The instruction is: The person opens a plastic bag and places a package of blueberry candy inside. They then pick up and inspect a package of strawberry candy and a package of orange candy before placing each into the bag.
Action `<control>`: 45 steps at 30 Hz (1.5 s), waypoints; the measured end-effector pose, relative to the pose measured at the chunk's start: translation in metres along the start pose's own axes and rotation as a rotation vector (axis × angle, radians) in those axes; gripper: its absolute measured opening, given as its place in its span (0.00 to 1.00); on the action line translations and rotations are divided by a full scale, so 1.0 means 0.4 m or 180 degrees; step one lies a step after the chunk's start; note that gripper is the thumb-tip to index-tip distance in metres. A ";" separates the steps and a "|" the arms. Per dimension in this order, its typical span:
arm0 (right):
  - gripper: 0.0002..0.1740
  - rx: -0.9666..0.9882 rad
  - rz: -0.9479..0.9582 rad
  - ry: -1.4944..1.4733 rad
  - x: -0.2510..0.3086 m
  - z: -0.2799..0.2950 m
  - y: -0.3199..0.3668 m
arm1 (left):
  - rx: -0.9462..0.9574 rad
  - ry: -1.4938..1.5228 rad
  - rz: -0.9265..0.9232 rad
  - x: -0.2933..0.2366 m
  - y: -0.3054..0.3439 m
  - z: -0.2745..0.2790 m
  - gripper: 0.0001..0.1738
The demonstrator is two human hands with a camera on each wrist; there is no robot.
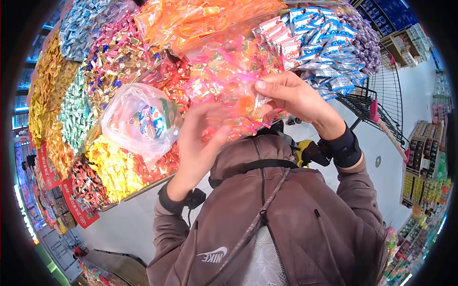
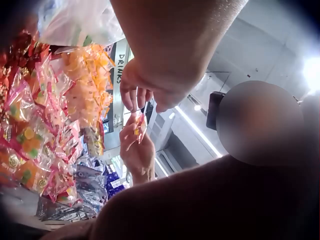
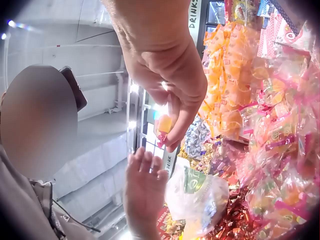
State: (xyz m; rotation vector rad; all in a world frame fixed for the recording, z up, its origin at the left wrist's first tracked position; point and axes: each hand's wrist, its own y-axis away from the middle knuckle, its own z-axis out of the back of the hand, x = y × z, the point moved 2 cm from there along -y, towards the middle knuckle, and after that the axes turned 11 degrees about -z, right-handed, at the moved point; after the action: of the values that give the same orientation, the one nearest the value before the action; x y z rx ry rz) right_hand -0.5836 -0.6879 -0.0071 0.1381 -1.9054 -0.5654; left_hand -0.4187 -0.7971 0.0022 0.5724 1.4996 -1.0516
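My right hand (image 1: 296,97) pinches a small wrapped candy (image 3: 164,124) between thumb and fingers, above the piled sweets. Its wrapper is clear, with an orange-yellow piece inside and a pink twisted end. My left hand (image 1: 202,138) is raised a short way to the left, blurred, its fingers loosely extended and holding nothing. In the right wrist view the left hand (image 3: 145,195) sits just below the candy. Beyond the left hand, a clear plastic bag (image 1: 114,114) stands open on the candy, with a few blue and white packets (image 1: 151,121) inside.
Heaps of wrapped candy surround the hands: pink-edged packets (image 1: 214,71), orange ones (image 1: 191,19), blue and white ones (image 1: 315,43), yellow ones (image 1: 112,167). A black wire shopping cart (image 1: 381,90) with a pink handle stands on the right. Shop shelves (image 1: 420,162) line the far right.
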 end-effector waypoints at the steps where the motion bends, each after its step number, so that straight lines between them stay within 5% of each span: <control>1: 0.18 -0.0001 0.0067 0.0088 -0.002 0.000 0.001 | 0.0018 0.0281 0.0103 0.013 -0.009 -0.015 0.15; 3: 0.17 -0.0012 0.0193 0.0264 -0.007 0.000 0.005 | 0.0058 0.0849 0.0319 0.041 -0.018 -0.035 0.13; 13: 0.16 0.0086 0.0153 0.0037 -0.022 0.008 0.029 | 0.0043 0.0427 0.0768 0.026 -0.006 -0.051 0.03; 19: 0.17 -0.0129 0.0682 0.0553 -0.003 0.003 0.040 | 0.0156 -0.0995 -0.0694 0.027 -0.004 -0.049 0.06; 25: 0.13 -0.0277 0.0983 0.0589 0.003 0.007 0.047 | -0.0280 -0.0835 -0.0415 -0.010 -0.012 -0.081 0.12; 31: 0.09 -0.0181 0.0992 0.0534 0.012 -0.007 0.063 | -0.0312 -0.1206 -0.1205 0.008 -0.036 -0.082 0.15; 45: 0.12 -0.0093 0.0788 0.0395 0.028 0.025 0.059 | -0.0072 -0.1286 -0.1504 0.003 -0.066 -0.095 0.09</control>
State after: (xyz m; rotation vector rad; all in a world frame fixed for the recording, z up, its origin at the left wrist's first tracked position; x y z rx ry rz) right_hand -0.5934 -0.6678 0.0100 -0.0795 -1.7607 -0.4073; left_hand -0.4605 -0.7773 0.0065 -0.0278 1.3061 -1.4122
